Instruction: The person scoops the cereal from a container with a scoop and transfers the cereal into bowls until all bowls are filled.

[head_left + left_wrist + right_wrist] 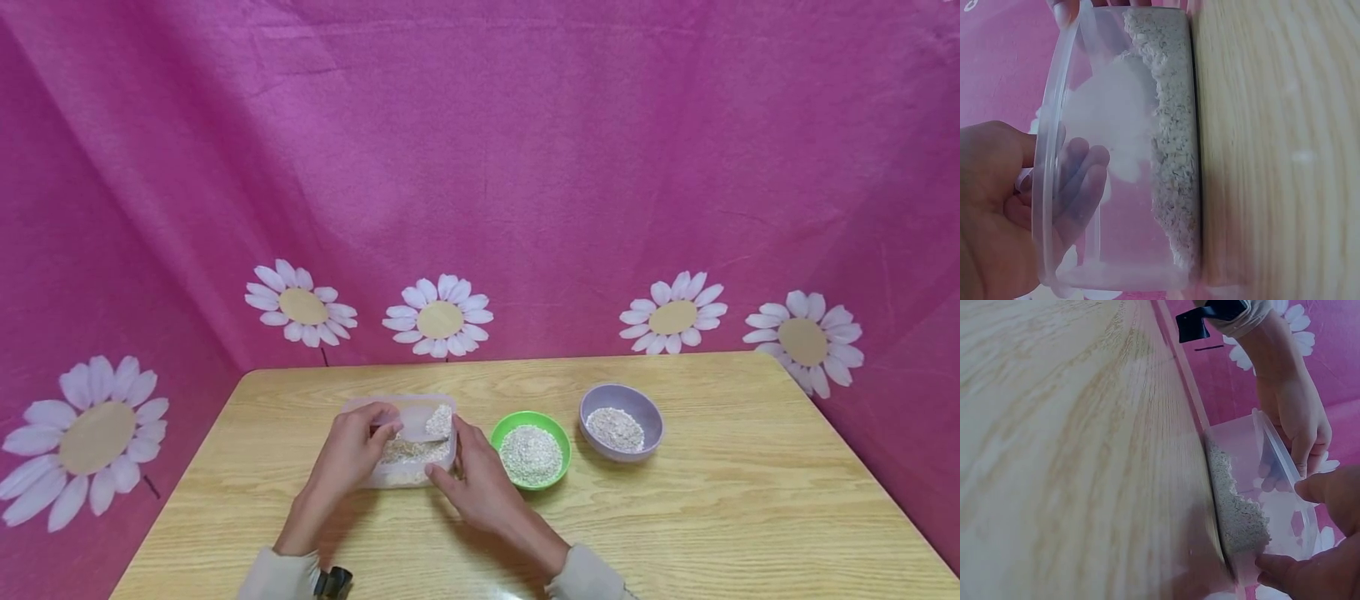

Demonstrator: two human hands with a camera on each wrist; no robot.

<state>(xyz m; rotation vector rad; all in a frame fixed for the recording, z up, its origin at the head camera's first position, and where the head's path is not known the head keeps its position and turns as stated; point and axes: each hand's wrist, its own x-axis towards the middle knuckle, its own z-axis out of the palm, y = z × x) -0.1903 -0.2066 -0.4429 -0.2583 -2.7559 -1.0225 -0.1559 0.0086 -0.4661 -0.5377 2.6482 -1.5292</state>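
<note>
A clear plastic container (453,446) of pale flakes (1175,137) stands on the table, the flakes heaped higher towards its right end. My left hand (350,450) reaches over its rim, several fingers (1088,178) dipping inside and showing through the wall, above the flakes. I cannot tell whether its thumb and index finger pinch something. My right hand (480,483) grips the container's right end, thumb (1282,572) low on the near wall and another finger up at the rim. Just right of that hand is a green bowl (566,462) with a mound of the flakes.
A purple bowl (652,429), also holding pale flakes, sits farther right on the wooden table (712,517). Pink cloth (510,183) with large daisies hangs behind the table and along its sides. A black strap (1210,319) is at the left sleeve.
</note>
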